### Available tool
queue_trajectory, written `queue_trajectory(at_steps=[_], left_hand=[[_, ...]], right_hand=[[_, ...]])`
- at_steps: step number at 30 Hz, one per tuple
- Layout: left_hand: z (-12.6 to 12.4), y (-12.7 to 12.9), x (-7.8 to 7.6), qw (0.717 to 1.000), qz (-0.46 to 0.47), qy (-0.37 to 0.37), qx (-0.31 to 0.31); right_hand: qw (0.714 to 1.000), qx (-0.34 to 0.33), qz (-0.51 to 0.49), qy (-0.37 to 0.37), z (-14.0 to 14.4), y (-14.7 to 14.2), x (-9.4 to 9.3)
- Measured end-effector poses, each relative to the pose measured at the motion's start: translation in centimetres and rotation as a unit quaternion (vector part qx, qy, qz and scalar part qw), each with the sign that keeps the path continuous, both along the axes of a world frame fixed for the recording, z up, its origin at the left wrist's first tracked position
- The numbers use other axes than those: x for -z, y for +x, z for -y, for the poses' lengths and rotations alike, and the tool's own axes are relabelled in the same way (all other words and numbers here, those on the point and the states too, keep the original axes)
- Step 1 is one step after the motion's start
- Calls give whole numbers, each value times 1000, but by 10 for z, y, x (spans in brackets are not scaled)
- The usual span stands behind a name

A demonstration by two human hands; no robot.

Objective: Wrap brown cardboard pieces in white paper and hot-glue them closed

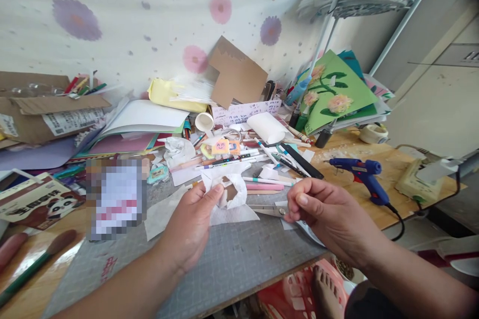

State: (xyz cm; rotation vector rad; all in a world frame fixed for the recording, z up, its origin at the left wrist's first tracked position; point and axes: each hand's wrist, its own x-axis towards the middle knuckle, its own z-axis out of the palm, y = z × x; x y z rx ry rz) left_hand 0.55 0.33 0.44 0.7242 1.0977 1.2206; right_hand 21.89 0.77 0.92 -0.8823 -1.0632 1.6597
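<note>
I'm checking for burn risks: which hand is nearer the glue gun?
Right. The right hand is in front of the glue gun, slightly left; the left hand is farther left, holding a white piece.

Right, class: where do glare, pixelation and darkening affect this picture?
Head view: glare whitens the glossy wooden tabletop at lower left, beside a long green-handled brush; head view: coarse square pixels mask a patch left of the left hand, hiding what lies there; head view: the top-right corner darkens to black; head view: the torn white papery piece in that hand is unmasked.
</note>
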Motion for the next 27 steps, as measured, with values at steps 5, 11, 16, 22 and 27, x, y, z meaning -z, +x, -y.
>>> queue_trajectory(at_steps=[5,11,16,22,27], left_hand=[[0,0,-1,1000,2,-6,-1],[2,0,-1,1000,-1,-8,-3],[2,0,-1,1000,10,-15,-10],[1,1,-3,1000,14,-19,-9],[-1,1,-2,1000,28,-8,-5]], right_hand=[[1000,7,15,12,2,-5,-3],[998,41,-11,41,0,-3,-1],[998,10,-12,52,-1,0,-1],[999,-11,-10,42,-1,0,-1],[999,-4,-17,35,-1,0,-1]])
